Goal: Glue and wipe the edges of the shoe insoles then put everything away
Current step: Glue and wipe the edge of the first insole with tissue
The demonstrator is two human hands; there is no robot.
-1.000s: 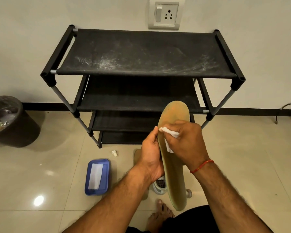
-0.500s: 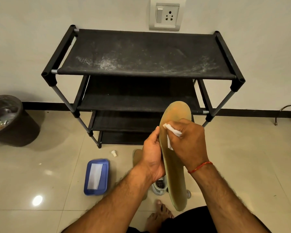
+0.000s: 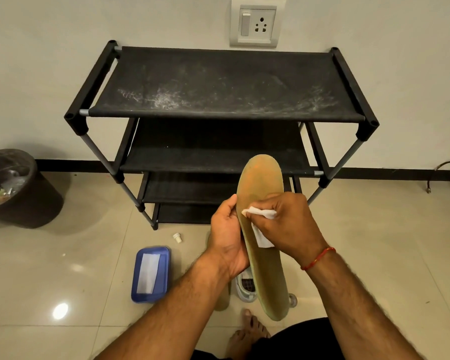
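A tan shoe insole (image 3: 266,276) stands almost upright in front of me, toe end up. My left hand (image 3: 226,237) grips its left edge near the middle. My right hand (image 3: 287,224) holds a white tissue (image 3: 260,222) pressed against the insole's face close to that left edge. Another tan insole (image 3: 222,298) lies on the floor, mostly hidden behind my left forearm. A small white cap (image 3: 177,237) lies on the tiles in front of the rack. A white shoe (image 3: 244,285) shows partly beneath the held insole.
A black four-tier shoe rack (image 3: 226,84) stands against the wall ahead. A blue tissue box (image 3: 151,274) lies on the floor at my left. A dark waste bin (image 3: 16,188) with rubbish is at far left. My bare foot (image 3: 250,331) is below.
My right hand and the tissue have slid slightly along the insole's left edge. The insole has tilted a little. My left hand keeps its grip.
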